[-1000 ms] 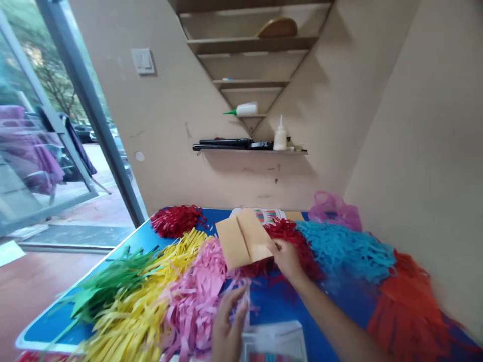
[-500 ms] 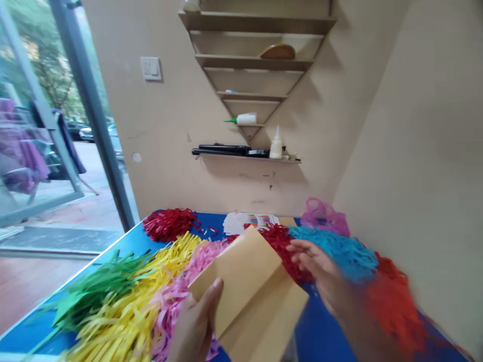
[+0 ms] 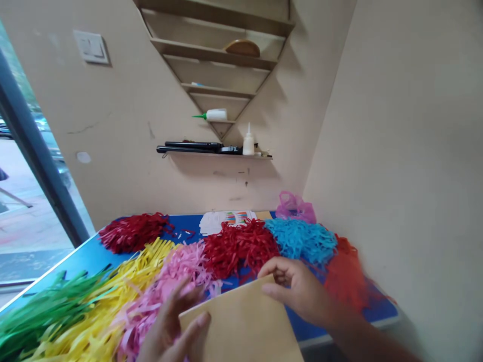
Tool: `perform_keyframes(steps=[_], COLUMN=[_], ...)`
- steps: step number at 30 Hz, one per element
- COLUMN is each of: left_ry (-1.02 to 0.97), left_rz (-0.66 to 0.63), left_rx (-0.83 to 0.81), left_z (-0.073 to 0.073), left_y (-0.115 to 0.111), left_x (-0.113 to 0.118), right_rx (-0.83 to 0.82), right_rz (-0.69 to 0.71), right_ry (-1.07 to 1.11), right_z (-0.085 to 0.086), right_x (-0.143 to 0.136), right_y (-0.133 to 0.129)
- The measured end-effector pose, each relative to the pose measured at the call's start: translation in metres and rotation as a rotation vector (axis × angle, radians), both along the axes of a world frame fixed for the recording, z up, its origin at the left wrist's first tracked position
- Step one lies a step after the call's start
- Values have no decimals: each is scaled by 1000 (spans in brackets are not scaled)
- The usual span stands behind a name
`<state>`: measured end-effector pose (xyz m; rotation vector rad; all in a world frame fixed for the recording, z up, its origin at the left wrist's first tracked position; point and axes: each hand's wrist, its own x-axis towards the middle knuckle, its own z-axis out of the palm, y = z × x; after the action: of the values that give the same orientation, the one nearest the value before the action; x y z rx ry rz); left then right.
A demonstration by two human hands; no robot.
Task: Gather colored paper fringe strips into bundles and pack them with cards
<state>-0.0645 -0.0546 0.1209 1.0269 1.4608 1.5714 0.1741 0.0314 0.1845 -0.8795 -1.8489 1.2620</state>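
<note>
A tan sheet of paper or thin card [image 3: 243, 322] is held low in front of me, above the near edge of the table. My right hand [image 3: 298, 291] pinches its upper right corner between thumb and curled fingers. At its upper left corner is my left hand [image 3: 173, 322], slightly blurred, with the thumb over the sheet's face and the fingers spread apart behind its edge. The sheet's lower part runs out of the picture.
Across the blue table [image 3: 313, 329] lie green [image 3: 56, 306], yellow [image 3: 113, 296], pink [image 3: 181, 271], dark red [image 3: 241, 246], light blue [image 3: 302, 239] and orange-red [image 3: 347, 276] paper strips. White printed sheets [image 3: 215, 221] and a pink bag [image 3: 296, 207] lie behind. Shelves [image 3: 215, 53] hang above.
The tan sheet has moved lower and its open fold no longer shows. My right hand has come in and taken its corner. My left fingers have loosened. The view has turned right.
</note>
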Motion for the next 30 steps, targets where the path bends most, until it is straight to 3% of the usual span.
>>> perform_keyframes(steps=[2, 3, 6, 9, 13, 20, 23, 25, 28, 30], left_ry=[473, 672, 969, 974, 904, 823, 878, 944, 1111, 1200], left_rz=[117, 109, -113, -226, -292, -386, -390, -331, -36, 186], left_rx=[235, 342, 457, 327, 192, 55, 15, -36, -73, -42], left_z=[7, 11, 21, 23, 21, 16, 19, 28, 53, 67], left_y=[4, 7, 12, 15, 15, 18, 25, 38, 70, 91], left_x=[-2, 1, 19, 33, 34, 39, 34, 22, -8, -25], right_rx=[26, 36, 114, 387, 774, 1098, 911, 618, 186, 26], right_rz=[-8, -3, 6, 12, 83, 76, 31, -172, -444, -397], right_ry=[-27, -37, -118, -264, -296, -407, -263, -8, 285, 226], right_z=[-5, -9, -19, -25, -31, -39, -45, -55, -84, -109], right_x=[-4, -6, -13, -11, -2, 11, 22, 29, 31, 26], right_y=[-1, -2, -5, -8, -7, -14, -6, 9, 37, 48])
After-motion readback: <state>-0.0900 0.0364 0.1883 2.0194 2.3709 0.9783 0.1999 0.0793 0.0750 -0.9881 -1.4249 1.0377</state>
